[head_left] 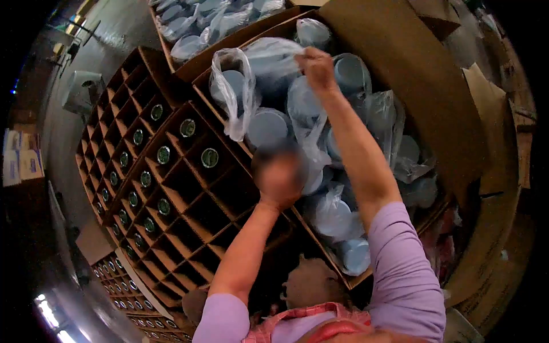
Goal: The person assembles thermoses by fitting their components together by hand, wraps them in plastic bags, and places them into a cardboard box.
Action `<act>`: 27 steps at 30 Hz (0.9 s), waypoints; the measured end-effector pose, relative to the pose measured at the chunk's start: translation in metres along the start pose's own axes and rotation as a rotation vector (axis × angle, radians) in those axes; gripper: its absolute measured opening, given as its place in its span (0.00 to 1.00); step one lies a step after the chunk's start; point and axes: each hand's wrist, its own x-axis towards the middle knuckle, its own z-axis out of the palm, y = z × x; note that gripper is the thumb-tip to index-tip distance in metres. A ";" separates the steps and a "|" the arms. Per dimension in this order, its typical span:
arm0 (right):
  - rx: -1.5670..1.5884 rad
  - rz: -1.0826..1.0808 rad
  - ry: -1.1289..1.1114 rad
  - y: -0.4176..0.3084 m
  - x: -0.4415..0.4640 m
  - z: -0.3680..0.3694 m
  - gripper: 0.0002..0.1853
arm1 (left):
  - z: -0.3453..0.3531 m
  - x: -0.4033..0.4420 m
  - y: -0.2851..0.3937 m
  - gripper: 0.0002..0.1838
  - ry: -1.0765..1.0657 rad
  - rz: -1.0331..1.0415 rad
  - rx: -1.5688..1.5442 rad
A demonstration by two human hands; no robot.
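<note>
My right hand (318, 70) pinches the edge of a clear plastic bag (277, 51), which stretches to the left over pale blue-grey cylinders. My left hand (278, 178) is lower, at the near-left wall of the cardboard box. Its fingers are blurred, with a dark smeared patch above them, so I cannot make out whether it holds something. Close beyond it stands a pale blue-grey cylinder (267, 127). A loop of crumpled plastic (243, 123) hangs over the box wall. More bagged cylinders (333, 217) fill the box (320, 247).
Left of the box, a cardboard divider grid (194, 214) holds several round, green-centred tops with shiny rims (210, 157). Another box of bagged cylinders (229, 20) stands at the far side. A large cardboard flap (412, 74) rises at right. More filled grids (123, 286) sit lower left.
</note>
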 end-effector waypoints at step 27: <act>0.218 -0.219 -0.650 -0.333 -0.465 -0.068 0.54 | -0.266 -0.339 0.151 0.29 0.353 -0.570 -1.847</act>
